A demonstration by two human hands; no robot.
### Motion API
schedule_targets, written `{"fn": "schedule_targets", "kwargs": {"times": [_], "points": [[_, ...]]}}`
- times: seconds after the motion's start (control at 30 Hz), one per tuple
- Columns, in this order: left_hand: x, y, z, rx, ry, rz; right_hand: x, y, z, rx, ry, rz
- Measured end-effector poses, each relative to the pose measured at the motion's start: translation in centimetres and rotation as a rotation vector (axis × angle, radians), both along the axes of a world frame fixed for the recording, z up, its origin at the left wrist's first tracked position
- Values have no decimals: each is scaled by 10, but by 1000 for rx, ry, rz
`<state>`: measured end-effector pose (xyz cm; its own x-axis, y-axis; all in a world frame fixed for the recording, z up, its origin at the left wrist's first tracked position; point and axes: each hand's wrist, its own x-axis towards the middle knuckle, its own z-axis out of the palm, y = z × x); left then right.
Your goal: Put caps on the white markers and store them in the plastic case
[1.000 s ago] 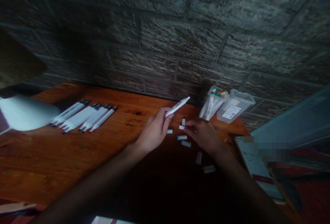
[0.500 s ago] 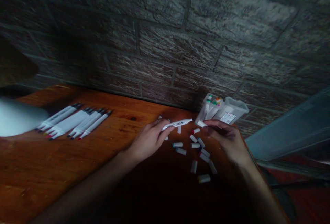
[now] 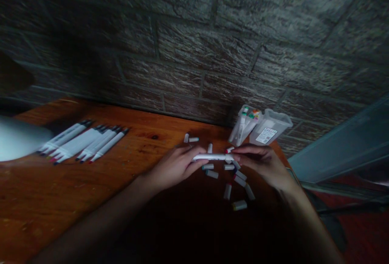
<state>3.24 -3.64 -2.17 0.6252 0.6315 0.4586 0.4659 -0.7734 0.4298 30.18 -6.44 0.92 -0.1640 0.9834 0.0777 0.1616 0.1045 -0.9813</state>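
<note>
My left hand (image 3: 176, 163) is closed around one end of a white marker (image 3: 209, 157), which lies level above the table. At the marker's other end, my right hand (image 3: 264, 162) pinches a white marker cap (image 3: 229, 157) that meets the tip; whether it is fully seated I cannot tell. Beneath and around my hands, several loose caps lie scattered, among them a yellow-ended cap (image 3: 240, 205) nearest me and a blue-ended cap (image 3: 212, 173). Two more caps (image 3: 193, 139) rest beyond my left hand.
Several markers (image 3: 88, 141) lie in a row at the left of the wooden table (image 3: 39, 207). A clear plastic case (image 3: 247, 128) with markers stands beside another clear case (image 3: 270, 128) with a label, near the brick wall (image 3: 179, 53). A white rounded object (image 3: 21, 139) juts in at left.
My right hand has moved left with the cap and brought it against the marker's tip. The marker in my left hand has turned from tilted to level.
</note>
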Motion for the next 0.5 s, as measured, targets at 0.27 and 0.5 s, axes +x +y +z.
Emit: {"fn": "schedule_targets", "kwargs": {"times": [0.27,0.5], "points": [[8,-8,-7,118,-78,-41,-29,-4,-1,-55,-191,-200],[13,-16,-9,184,-94,-38,-44,-8,-17,6,-230,-316]]}}
